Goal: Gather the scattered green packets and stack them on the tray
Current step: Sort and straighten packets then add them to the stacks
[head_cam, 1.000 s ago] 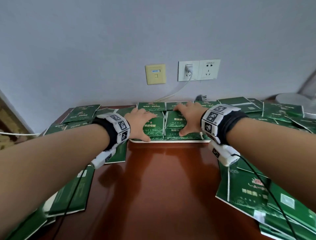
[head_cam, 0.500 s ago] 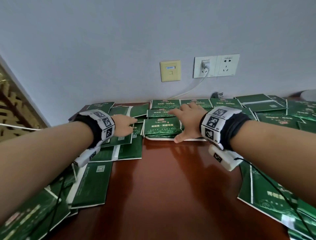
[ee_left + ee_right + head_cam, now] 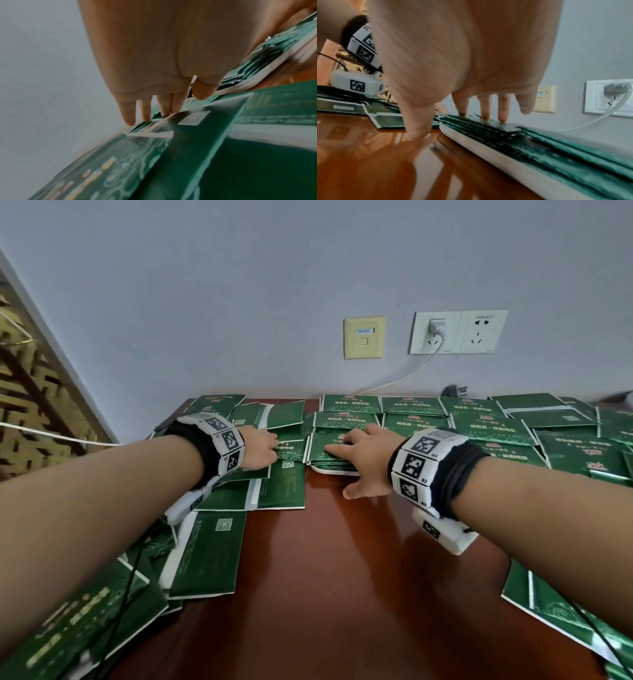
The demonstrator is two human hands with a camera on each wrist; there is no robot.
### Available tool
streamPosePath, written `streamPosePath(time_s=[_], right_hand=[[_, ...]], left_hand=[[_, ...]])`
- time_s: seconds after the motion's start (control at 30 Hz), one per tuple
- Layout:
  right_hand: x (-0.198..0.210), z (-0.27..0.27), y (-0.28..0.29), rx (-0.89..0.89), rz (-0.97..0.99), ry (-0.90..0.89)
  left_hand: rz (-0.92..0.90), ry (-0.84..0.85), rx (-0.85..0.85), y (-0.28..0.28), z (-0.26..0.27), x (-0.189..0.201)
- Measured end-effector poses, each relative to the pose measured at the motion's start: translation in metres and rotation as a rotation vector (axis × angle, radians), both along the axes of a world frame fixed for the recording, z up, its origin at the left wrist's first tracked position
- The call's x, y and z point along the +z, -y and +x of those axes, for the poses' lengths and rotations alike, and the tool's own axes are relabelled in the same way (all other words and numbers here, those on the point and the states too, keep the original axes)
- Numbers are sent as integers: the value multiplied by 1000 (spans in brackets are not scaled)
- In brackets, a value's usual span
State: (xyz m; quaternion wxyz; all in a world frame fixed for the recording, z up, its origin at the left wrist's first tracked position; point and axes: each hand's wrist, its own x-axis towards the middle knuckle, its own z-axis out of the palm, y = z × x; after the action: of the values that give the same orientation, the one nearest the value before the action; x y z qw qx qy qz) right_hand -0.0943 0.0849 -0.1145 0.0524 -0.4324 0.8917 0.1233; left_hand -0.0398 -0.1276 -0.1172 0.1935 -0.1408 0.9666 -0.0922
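Note:
A white tray (image 3: 331, 470) lies at the back of the table, stacked with green packets (image 3: 346, 421). My right hand (image 3: 358, 462) presses straight fingers on the front left stack (image 3: 488, 126), and its thumb rests on the wood in front of the tray rim (image 3: 489, 147). My left hand (image 3: 272, 448) is just left of the tray over loose overlapping packets (image 3: 286, 465). In the left wrist view its straight fingers (image 3: 145, 113) touch the edge of a packet (image 3: 197, 138) and nothing is gripped. The tray (image 3: 247, 81) shows behind its thumb.
More green packets cover the back right (image 3: 568, 436), the near left (image 3: 205, 563) and the near right (image 3: 548, 607). Bare red-brown table (image 3: 342, 594) lies between them. Wall sockets (image 3: 457, 332) with a white cable (image 3: 404, 376) are behind the tray.
My left hand has moved left off the tray stack onto the loose packets beside it. My right hand stays pressed on the stack. The head view has turned left.

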Motion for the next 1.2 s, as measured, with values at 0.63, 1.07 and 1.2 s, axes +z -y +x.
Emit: streamPosePath(time_s=[0.63, 1.07, 1.2], right_hand=[[3, 119, 52, 399, 18, 94], [8, 169, 56, 421, 105, 129], [19, 167, 40, 375, 86, 171]], left_hand=[[86, -52, -1, 0, 160, 44], [103, -26, -87, 9, 237, 15], [146, -35, -126, 1, 230, 4]])
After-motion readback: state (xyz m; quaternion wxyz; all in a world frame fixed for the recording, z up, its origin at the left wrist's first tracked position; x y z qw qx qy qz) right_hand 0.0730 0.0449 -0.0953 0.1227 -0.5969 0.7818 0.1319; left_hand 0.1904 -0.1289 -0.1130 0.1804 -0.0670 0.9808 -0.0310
